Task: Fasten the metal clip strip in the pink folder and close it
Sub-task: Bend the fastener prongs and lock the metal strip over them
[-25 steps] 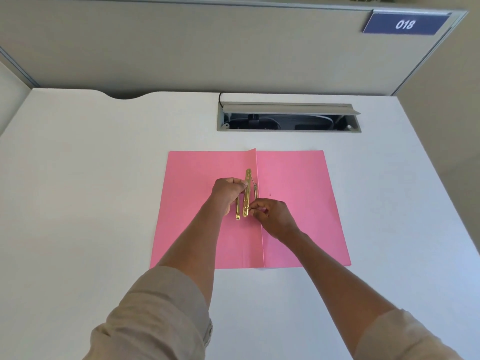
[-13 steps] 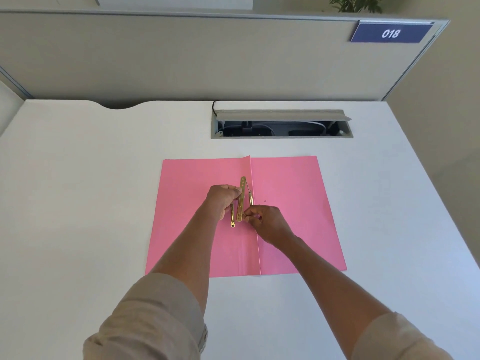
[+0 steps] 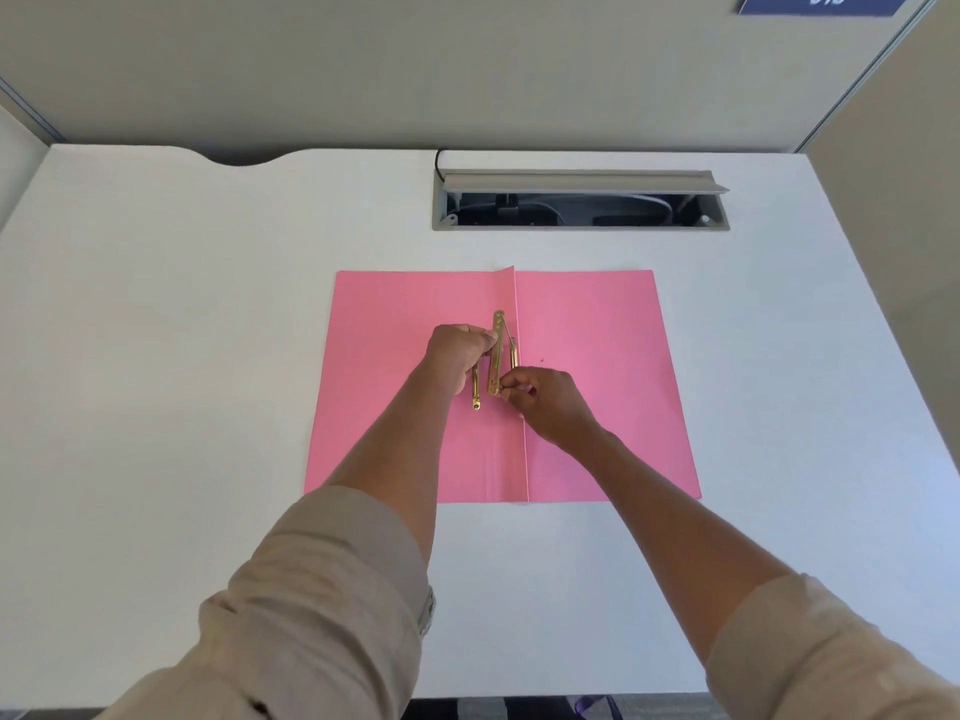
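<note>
Between the two hands, over the centre fold, stands the gold-coloured metal clip strip (image 3: pixel 497 356), a flat perforated bar with thinner prongs beside it. The left hand (image 3: pixel 457 358) is curled closed with its fingertips pinching the bar near its upper half, and one loose prong (image 3: pixel 476 392) hangs out below that fist, toward the person. The right hand (image 3: pixel 545 402) pinches the lower end of the bar between thumb and forefinger, and another prong rises just beyond its fingertips, along the crease. Under both hands lies the pink paper folder (image 3: pixel 597 356), spread open flat with its fold running away from the person, on a white desk (image 3: pixel 182 356). Farther out, beyond the fingertips, a grey cable hatch (image 3: pixel 579 181) is set in the desk in front of a beige partition. By the look of it the job is at an early-to-middle point: the strip is at the spine but seems not yet pressed flat or locked, the prongs are still loose, and closing the folder is all still to come. Whether the prongs pass through holes in the folder cannot be made out; the hands cover the joints, and a small dark speck right of the fold is too small to identify.
</note>
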